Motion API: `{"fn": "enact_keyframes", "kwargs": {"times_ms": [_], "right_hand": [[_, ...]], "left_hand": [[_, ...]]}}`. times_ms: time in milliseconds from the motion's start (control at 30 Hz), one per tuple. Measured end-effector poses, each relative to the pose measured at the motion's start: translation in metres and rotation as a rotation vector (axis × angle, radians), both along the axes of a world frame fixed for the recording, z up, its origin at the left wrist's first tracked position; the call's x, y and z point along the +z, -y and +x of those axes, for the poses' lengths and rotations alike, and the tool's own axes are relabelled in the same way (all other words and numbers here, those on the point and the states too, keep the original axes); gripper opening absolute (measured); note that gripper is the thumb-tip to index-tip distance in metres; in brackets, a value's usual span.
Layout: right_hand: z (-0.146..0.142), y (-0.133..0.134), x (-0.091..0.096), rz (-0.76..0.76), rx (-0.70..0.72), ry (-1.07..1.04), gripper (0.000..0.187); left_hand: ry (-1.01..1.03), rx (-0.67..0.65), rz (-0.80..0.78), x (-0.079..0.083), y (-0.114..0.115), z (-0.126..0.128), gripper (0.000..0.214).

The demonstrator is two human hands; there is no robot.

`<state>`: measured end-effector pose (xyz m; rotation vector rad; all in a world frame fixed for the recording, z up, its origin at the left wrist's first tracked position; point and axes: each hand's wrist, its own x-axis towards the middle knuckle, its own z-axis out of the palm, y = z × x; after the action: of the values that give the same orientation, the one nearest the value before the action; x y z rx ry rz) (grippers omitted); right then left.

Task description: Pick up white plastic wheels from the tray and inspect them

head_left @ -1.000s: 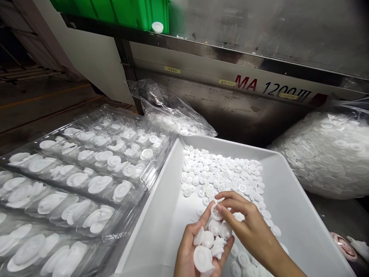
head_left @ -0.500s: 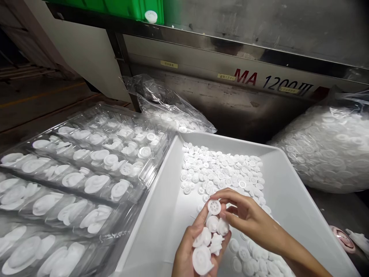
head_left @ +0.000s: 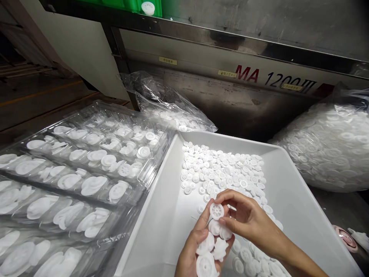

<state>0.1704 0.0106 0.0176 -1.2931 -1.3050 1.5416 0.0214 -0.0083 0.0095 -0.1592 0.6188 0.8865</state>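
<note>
Several white plastic wheel-like parts rest in my left hand, which is cupped around them; one has a spiky, star-like edge. At its fingertips is a round white spoked wheel, and my right hand pinches this wheel between thumb and fingers. Both hands are over a light grey plastic bin. Many small white wheels lie loose at the bin's far end, and another heap of them is beneath my right forearm.
Left of the bin stand clear compartment trays filled with white parts. A clear bag of white parts lies behind, and a bulging one at right. A metal machine ledge with a green container runs across the back.
Both hands have shifted slightly right and down in the picture with the parts. The spoked wheel is still at the fingertips, and the view has tilted a little.
</note>
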Motion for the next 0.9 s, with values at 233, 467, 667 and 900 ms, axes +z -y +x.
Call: {"fn": "enact_keyframes", "kwargs": {"times_ms": [233, 467, 667, 900], "right_hand": [[-0.001, -0.001, -0.001, -0.023, -0.014, -0.033, 0.025], [0.001, -0.002, -0.003, -0.065, -0.047, -0.096, 0.035], [0.001, -0.005, -0.005, -0.142, -0.029, -0.161, 0.033], [0.009, -0.009, -0.007, -0.179, 0.054, -0.179, 0.035]], "left_hand": [[0.013, -0.05, 0.084, -0.007, -0.001, -0.003, 0.043], [0.208, -0.124, 0.107, -0.013, -0.009, -0.013, 0.042], [0.156, -0.128, 0.152, -0.019, -0.005, -0.013, 0.036], [0.168, -0.085, 0.152, -0.018, -0.002, -0.013, 0.037]]}}
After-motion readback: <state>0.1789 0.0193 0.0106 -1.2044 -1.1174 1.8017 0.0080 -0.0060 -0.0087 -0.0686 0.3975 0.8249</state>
